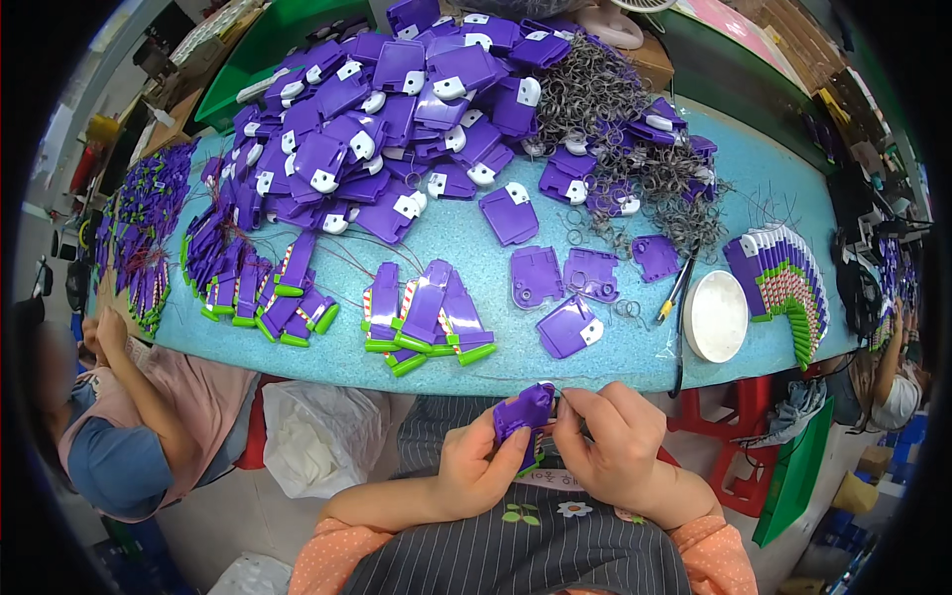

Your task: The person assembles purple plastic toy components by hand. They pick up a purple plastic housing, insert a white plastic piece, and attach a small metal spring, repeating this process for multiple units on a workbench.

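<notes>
Above my lap, at the table's near edge, my left hand holds a purple plastic shell piece upright between thumb and fingers. A bit of green and striped trim shows at its lower end. My right hand is closed in a pinch at the piece's upper right side; what lies between its fingertips is too small to make out. On the table just beyond lie a purple shell with a white corner, open purple half-shells and a small stack of purple pieces with green ends.
A big heap of purple-and-white shells fills the far side, beside a tangle of dark rings. A white bowl, a yellow-and-black cutter and a fanned row of assembled pieces stand right. Another person sits left.
</notes>
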